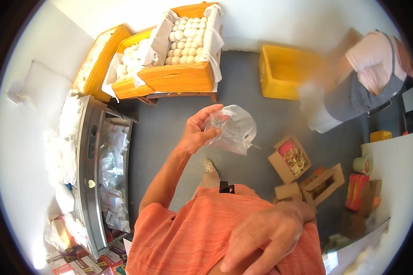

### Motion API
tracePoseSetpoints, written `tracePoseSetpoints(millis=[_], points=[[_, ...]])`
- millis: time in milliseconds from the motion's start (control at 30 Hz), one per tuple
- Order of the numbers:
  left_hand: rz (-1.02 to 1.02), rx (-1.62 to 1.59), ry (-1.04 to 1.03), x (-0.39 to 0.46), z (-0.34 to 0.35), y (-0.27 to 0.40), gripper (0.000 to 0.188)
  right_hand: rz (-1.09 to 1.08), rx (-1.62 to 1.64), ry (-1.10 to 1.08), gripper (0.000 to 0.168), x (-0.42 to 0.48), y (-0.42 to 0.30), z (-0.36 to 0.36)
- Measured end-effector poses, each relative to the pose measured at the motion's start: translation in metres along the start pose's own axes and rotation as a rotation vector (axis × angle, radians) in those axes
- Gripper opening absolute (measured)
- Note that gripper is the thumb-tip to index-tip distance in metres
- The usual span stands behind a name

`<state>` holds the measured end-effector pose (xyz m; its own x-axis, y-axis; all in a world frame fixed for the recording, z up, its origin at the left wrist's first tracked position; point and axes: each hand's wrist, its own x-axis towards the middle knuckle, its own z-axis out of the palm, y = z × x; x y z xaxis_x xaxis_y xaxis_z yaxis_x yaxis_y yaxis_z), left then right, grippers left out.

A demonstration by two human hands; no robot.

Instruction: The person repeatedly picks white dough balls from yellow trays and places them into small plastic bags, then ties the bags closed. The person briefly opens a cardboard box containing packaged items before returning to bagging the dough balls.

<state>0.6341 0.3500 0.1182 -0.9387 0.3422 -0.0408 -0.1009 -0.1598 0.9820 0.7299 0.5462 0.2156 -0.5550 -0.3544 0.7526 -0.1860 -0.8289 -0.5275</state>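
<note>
My left hand (203, 127) holds a clear plastic bag (234, 129) out in front of my body, over the grey floor. Its thumb and fingers pinch one side of the bag, which hangs loose to the right and looks empty. My right hand (266, 233) is raised close to the camera by the neckline of my orange shirt (186, 237). Thumb and fingers there are spread, with nothing seen between them; some fingertips are cut off by the lower edge.
Cloth-lined yellow crates (179, 77) of round off-white balls stand against the back wall. A metal rack (89, 172) holds bundled plastic bags. On the right, a person (368, 79) leans by a yellow crate (278, 84). Open cartons (285, 170) sit near a white tabletop (394, 161).
</note>
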Motion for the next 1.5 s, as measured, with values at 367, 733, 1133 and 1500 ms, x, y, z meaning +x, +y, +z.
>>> tracePoseSetpoints(millis=[367,733,1133,1500], points=[[-0.052,0.386,-0.162,-0.002,-0.200,0.069,0.049,0.860,-0.685,0.073,0.031,0.106,0.226,-0.128],[0.130,-0.366,0.505,0.000,-0.338,0.055,0.035,0.563,-0.854,0.104,0.016,0.125,0.339,-0.141],[0.081,-0.167,0.799,0.071,-0.502,0.033,0.039,0.967,0.145,0.561,0.015,0.208,0.529,-0.220],[0.070,0.197,0.405,0.196,-0.567,0.049,0.017,1.060,-0.479,0.361,0.020,0.341,0.581,-0.265]])
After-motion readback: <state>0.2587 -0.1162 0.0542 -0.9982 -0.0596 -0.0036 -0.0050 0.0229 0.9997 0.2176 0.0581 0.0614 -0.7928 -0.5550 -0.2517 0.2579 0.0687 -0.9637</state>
